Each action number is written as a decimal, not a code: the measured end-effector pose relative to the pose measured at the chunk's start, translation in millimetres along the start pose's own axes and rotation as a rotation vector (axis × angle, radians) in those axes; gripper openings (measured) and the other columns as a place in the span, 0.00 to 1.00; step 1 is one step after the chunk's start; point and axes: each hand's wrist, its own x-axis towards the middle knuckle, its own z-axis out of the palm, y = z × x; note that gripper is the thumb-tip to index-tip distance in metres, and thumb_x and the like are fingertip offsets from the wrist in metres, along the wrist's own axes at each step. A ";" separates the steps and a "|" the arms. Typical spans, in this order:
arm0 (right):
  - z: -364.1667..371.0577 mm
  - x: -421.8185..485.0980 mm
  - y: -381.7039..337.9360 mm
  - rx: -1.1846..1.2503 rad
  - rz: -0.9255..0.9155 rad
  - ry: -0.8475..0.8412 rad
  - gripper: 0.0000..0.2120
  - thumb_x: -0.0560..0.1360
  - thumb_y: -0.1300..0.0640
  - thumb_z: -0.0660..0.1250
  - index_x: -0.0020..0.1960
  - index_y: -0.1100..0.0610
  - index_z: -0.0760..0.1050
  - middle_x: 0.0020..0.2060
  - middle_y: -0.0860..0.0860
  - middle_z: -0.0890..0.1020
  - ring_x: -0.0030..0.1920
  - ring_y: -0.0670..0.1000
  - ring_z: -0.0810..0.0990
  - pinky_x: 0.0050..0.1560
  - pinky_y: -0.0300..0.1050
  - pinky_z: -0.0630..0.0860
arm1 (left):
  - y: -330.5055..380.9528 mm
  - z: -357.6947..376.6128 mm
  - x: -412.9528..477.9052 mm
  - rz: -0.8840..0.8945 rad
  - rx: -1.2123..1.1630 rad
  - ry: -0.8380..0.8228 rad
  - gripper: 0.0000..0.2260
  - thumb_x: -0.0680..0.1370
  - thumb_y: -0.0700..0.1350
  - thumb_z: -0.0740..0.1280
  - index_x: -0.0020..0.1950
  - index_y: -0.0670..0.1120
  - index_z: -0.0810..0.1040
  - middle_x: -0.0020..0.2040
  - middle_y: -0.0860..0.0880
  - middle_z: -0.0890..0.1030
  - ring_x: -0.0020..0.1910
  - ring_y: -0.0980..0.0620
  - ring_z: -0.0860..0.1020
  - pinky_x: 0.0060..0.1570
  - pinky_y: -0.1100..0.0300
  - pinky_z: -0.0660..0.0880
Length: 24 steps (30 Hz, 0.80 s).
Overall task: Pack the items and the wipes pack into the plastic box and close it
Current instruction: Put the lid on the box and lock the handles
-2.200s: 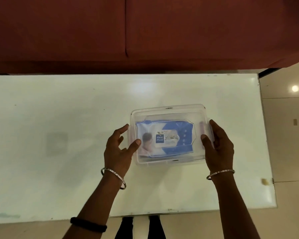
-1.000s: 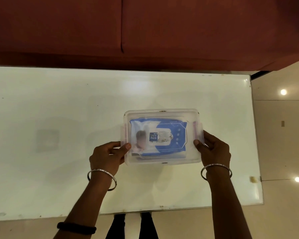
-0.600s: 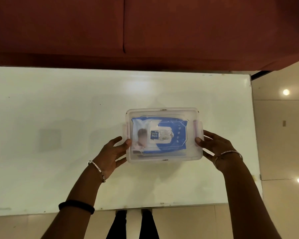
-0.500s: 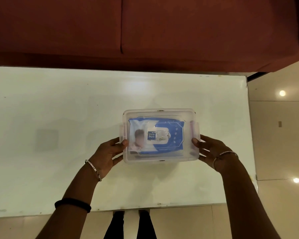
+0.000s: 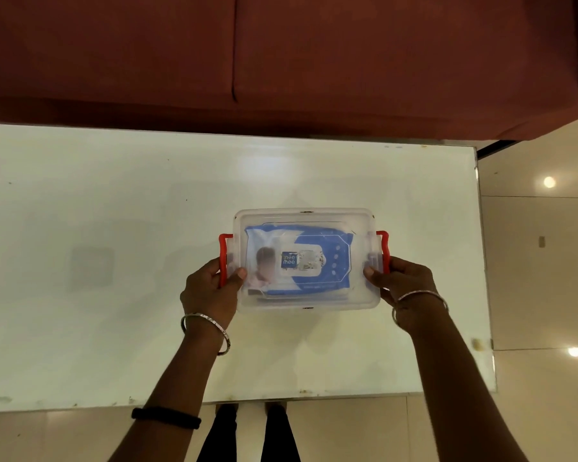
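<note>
A clear plastic box (image 5: 306, 303) with its clear lid (image 5: 303, 215) on top sits on the white table (image 5: 114, 228). Through the lid I see the blue and white wipes pack (image 5: 317, 258) lying flat inside; other items beneath it are hidden. Red latch handles stick out at both short ends. My left hand (image 5: 211, 288) grips the left red latch (image 5: 223, 253), thumb on the lid's edge. My right hand (image 5: 404, 281) holds the right red latch (image 5: 385, 250), thumb pressed on the lid's right edge.
A dark red sofa (image 5: 281, 55) runs along the table's far edge. Glossy floor tiles (image 5: 541, 261) lie to the right of the table's right edge. My legs (image 5: 247, 431) stand at the near edge.
The red latches have swung up at both ends of the box and now stand out red. Both hands shifted from the box's sides onto these latches.
</note>
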 end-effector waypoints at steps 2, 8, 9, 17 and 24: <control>7.5 -5.5 1.9 -0.161 -0.073 0.128 0.20 0.67 0.63 0.77 0.59 0.62 0.80 0.50 0.59 0.85 0.49 0.60 0.83 0.57 0.54 0.79 | 2.8 -0.1 -1.8 0.035 0.084 0.025 0.11 0.73 0.48 0.72 0.52 0.44 0.82 0.42 0.46 0.84 0.41 0.46 0.80 0.49 0.57 0.76; 31.4 -23.6 12.3 -0.494 -0.311 0.406 0.17 0.73 0.59 0.71 0.62 0.54 0.80 0.48 0.57 0.86 0.48 0.62 0.83 0.47 0.41 0.69 | 7.8 3.8 -8.3 0.132 0.268 0.076 0.10 0.76 0.47 0.69 0.54 0.44 0.82 0.46 0.42 0.85 0.47 0.39 0.82 0.47 0.54 0.75; 34.1 -25.7 14.6 -0.522 -0.327 0.431 0.17 0.75 0.59 0.70 0.64 0.54 0.78 0.48 0.57 0.86 0.50 0.64 0.82 0.46 0.43 0.70 | 8.7 7.5 -12.3 0.158 0.334 0.112 0.12 0.77 0.47 0.67 0.59 0.45 0.81 0.48 0.41 0.85 0.48 0.37 0.81 0.47 0.52 0.75; 31.1 -25.8 20.7 -0.547 -0.369 0.409 0.20 0.76 0.55 0.69 0.68 0.54 0.75 0.53 0.58 0.85 0.54 0.64 0.81 0.50 0.44 0.71 | 3.7 17.7 -22.3 0.203 0.288 0.202 0.19 0.79 0.46 0.64 0.70 0.45 0.73 0.54 0.40 0.84 0.51 0.36 0.82 0.52 0.48 0.77; 38.5 -32.2 26.9 -0.309 -0.419 0.317 0.17 0.76 0.62 0.68 0.65 0.58 0.76 0.56 0.56 0.83 0.54 0.58 0.81 0.54 0.40 0.69 | -11.3 -11.9 -9.2 0.219 -0.052 -0.003 0.17 0.74 0.47 0.71 0.63 0.48 0.79 0.47 0.52 0.85 0.45 0.54 0.83 0.48 0.62 0.77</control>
